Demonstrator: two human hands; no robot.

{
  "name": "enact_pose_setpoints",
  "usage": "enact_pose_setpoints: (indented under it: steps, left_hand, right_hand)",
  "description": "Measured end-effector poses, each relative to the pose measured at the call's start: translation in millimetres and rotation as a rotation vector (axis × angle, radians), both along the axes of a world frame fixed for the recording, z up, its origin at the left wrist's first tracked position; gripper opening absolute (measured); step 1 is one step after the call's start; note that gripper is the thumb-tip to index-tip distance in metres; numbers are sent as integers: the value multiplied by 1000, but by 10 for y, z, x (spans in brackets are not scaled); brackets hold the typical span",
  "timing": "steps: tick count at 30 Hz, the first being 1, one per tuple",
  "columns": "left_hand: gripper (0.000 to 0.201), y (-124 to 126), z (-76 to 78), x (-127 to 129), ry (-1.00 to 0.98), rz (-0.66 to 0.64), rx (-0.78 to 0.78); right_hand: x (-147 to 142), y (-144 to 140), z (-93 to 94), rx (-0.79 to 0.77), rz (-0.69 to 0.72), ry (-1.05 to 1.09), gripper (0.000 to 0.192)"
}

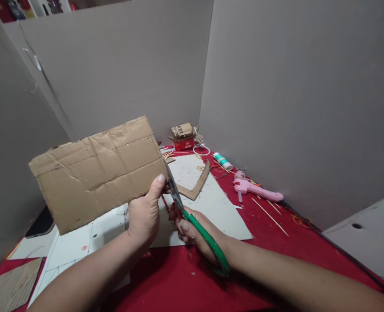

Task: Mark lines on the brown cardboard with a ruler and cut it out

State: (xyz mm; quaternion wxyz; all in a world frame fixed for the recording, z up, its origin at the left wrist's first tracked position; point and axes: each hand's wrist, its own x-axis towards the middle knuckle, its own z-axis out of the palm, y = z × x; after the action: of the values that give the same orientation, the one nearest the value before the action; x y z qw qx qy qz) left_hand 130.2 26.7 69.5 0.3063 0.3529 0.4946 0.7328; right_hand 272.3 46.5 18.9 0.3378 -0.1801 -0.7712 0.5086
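Observation:
My left hand point(145, 212) grips the lower right corner of a creased brown cardboard sheet point(97, 171), holding it up above the table, thumb on its front face. My right hand point(192, 232) holds green-handled scissors point(205, 236), fingers through the loops. The metal blades point(174, 188) point up and away and meet the cardboard's right edge beside my left thumb. Part of my right hand is hidden under the scissor handles.
A red tablecloth point(276, 242) covers the table, with white paper sheets point(211, 203), a cut cardboard strip point(198, 184), a pink glue gun point(255, 188), a glue bottle point(222, 161), thin sticks point(270, 216) and a small red box point(183, 143). Grey cardboard walls point(276, 86) enclose the table.

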Motion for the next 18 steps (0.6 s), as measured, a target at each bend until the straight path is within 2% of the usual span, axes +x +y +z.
enact_pose_setpoints:
  steps: [18]
  left_hand:
    - [35, -24, 7, 3, -6, -24, -46]
  right_hand:
    - [7, -48, -34, -56, -40, -4, 56]
